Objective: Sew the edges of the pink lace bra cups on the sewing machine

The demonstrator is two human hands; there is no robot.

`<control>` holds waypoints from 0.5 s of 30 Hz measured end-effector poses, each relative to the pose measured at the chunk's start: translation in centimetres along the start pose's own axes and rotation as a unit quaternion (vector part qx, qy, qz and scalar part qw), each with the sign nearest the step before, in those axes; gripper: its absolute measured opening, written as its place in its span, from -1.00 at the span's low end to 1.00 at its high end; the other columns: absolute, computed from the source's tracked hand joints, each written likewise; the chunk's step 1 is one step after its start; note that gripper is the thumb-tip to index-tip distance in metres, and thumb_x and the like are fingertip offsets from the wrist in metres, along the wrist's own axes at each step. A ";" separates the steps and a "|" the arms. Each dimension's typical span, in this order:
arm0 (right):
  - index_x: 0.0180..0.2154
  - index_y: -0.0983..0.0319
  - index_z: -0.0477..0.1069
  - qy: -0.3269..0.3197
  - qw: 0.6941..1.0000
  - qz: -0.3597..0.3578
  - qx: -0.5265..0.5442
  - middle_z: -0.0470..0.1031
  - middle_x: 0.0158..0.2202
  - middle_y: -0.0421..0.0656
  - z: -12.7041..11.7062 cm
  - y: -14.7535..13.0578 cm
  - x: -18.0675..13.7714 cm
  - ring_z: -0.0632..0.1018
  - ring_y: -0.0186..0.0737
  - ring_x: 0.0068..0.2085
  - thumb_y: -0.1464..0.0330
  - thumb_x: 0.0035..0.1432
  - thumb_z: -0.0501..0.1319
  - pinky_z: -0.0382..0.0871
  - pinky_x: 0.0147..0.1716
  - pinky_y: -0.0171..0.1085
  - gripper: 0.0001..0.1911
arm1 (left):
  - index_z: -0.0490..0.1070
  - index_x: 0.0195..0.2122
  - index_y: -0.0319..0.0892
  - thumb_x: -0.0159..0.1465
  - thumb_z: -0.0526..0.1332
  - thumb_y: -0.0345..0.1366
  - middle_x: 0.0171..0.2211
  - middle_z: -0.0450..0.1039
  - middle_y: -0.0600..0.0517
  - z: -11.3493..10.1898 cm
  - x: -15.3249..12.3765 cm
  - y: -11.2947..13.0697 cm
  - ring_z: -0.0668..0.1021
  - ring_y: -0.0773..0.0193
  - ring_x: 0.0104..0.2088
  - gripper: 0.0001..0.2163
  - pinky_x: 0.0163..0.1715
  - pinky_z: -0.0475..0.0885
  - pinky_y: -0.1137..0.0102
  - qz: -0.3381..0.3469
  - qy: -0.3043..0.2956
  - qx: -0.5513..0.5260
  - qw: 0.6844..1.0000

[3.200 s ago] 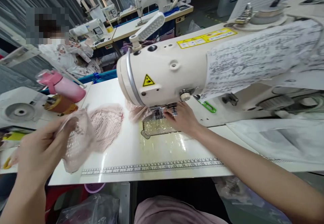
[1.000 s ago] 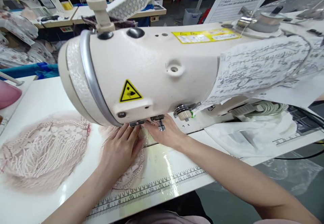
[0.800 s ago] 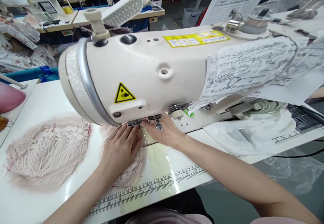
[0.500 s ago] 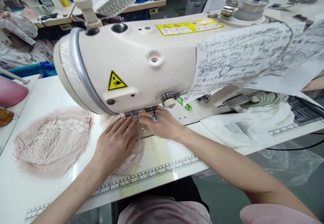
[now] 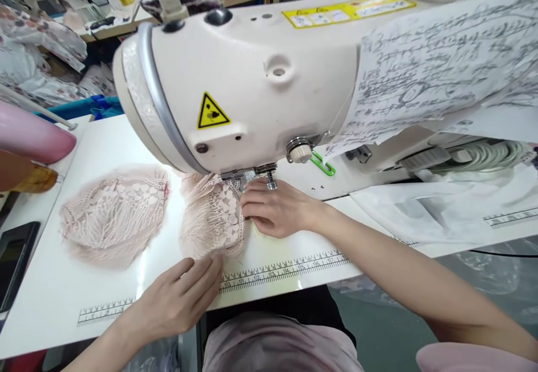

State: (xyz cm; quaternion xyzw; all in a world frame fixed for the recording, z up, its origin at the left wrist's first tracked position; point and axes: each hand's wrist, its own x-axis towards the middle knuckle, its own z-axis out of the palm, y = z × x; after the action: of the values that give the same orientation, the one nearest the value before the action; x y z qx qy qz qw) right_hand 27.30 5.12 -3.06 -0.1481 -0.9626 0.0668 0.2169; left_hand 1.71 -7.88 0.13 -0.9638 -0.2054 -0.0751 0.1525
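A pale pink lace piece (image 5: 212, 215) lies under the presser foot (image 5: 239, 177) of a cream sewing machine (image 5: 252, 86). My right hand (image 5: 275, 210) rests on the table beside the foot, fingers curled and pressed on the lace's right edge. Near the table's front edge, my left hand (image 5: 179, 296) lies flat with its fingertips touching the lace's lower edge, fingers stretched out. To the left on the table lies a second pink lace piece (image 5: 115, 215), touched by neither hand.
A printed ruler (image 5: 286, 268) runs along the white table's front edge. A pink bottle (image 5: 33, 136) and a dark phone (image 5: 14, 257) sit at the left. Paper with scribbles (image 5: 441, 69) drapes over the machine arm. Other sewing stations and fabric piles stand behind.
My left hand has slid back from the presser foot toward the table's front edge. The lace under the foot now shows more. My right hand stays by the foot.
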 end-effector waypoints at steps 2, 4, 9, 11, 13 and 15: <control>-0.29 0.26 0.44 -0.004 1.000 0.009 0.010 0.51 -0.23 -0.18 -0.1 0.0 0.0 0.40 -0.25 -0.19 0.44 0.19 0.07 0.22 -0.27 -0.25 -0.83 | 0.47 -0.14 -0.31 0.34 -0.01 -0.53 -0.12 0.57 -0.15 -0.1 0.2 0.1 0.57 0.10 -0.13 -0.74 -0.23 0.38 0.26 -0.035 0.015 0.003 0.999; -0.29 0.25 0.44 -0.002 1.000 0.011 0.015 0.50 -0.22 -0.18 0.0 0.0 0.1 0.40 -0.26 -0.18 0.43 0.21 0.08 0.24 -0.24 -0.24 -0.84 | 0.44 -0.12 -0.33 0.33 0.03 -0.54 -0.13 0.57 -0.14 -0.3 0.4 0.2 0.57 0.11 -0.14 -0.77 -0.23 0.40 0.28 -0.093 0.022 -0.004 0.995; -0.28 0.25 0.43 0.000 1.000 -0.004 0.029 0.49 -0.21 -0.16 0.3 0.3 0.1 0.42 -0.25 -0.21 0.29 0.22 0.13 0.27 -0.18 -0.20 -0.82 | 0.33 -0.04 -0.26 0.39 0.06 -0.37 -0.17 0.57 -0.07 -1.7 1.0 -0.2 0.61 0.32 -0.36 -0.83 -0.52 0.36 0.47 -0.298 -0.005 -0.055 0.953; -0.30 0.25 0.42 0.014 1.000 -0.009 0.019 0.50 -0.22 -0.17 0.4 0.4 0.1 0.42 -0.28 -0.23 0.32 0.25 0.10 0.26 -0.21 -0.22 -0.82 | 0.32 -0.07 -0.22 0.42 0.01 -0.29 -0.36 0.57 0.02 -2.4 1.4 -0.8 0.52 0.37 -0.60 -0.82 -0.68 0.24 0.45 -0.329 -0.014 -0.058 0.943; -0.33 0.25 0.40 0.038 0.999 -0.014 0.005 0.51 -0.25 -0.19 0.4 0.5 0.0 0.40 -0.33 -0.31 0.41 0.26 0.04 0.25 -0.24 -0.25 -0.81 | 0.31 -0.13 -0.19 0.43 -0.02 -0.24 -0.50 0.50 0.10 -2.8 1.8 -1.6 0.46 0.36 -0.67 -0.81 -0.70 0.21 0.44 -0.329 -0.025 -0.085 0.940; -0.35 0.24 0.39 0.056 0.998 -0.015 -0.008 0.52 -0.28 -0.22 0.2 0.7 -0.1 0.39 -0.35 -0.34 0.46 0.24 0.02 0.25 -0.24 -0.26 -0.81 | 0.29 -0.12 -0.17 0.42 0.00 -0.15 -0.47 0.50 0.09 -2.8 2.3 -2.3 0.51 0.33 -0.59 -0.78 -0.64 0.28 0.45 -0.320 -0.037 -0.130 0.938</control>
State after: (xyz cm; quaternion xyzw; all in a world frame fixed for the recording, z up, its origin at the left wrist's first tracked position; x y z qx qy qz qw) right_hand 27.44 5.72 -3.36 -0.1389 -0.9515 0.0470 0.2704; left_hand 2.55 -5.91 3.82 -0.8607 -0.4967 -0.1106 -0.0141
